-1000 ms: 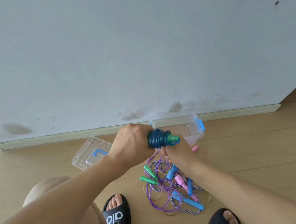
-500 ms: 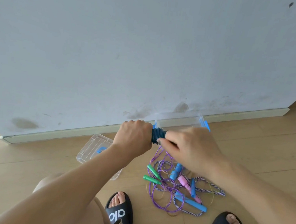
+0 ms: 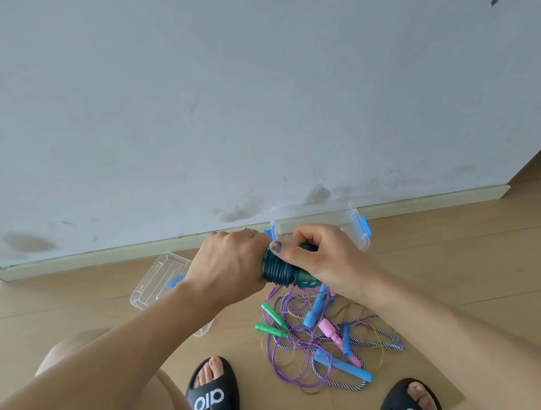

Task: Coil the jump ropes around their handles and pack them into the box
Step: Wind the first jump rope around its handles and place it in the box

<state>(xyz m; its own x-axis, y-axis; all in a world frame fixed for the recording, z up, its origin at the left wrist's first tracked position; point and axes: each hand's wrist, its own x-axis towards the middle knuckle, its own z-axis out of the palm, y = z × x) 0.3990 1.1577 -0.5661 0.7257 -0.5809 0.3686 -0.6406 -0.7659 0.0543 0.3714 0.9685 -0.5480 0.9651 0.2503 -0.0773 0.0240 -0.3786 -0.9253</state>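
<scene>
Left hand [image 3: 228, 267] gripping dark blue coiled jump rope [image 3: 279, 271], right hand [image 3: 323, 259] pinching its end, clear box [image 3: 357, 228] just behind, loose ropes [image 3: 319, 338] below it

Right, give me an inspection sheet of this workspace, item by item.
Surface: light wooden floor.
Job's things: dark blue jump rope coiled round its green handles; clear plastic box with blue latches by the wall; clear lid on the floor.
Clutter: tangled pile of purple and striped ropes with green, blue and pink handles.
Grips: left hand grips the coil; right hand pinches it.
Cables: nothing seen.
Surroundings: scuffed grey wall, pale skirting board, black slides.
</scene>
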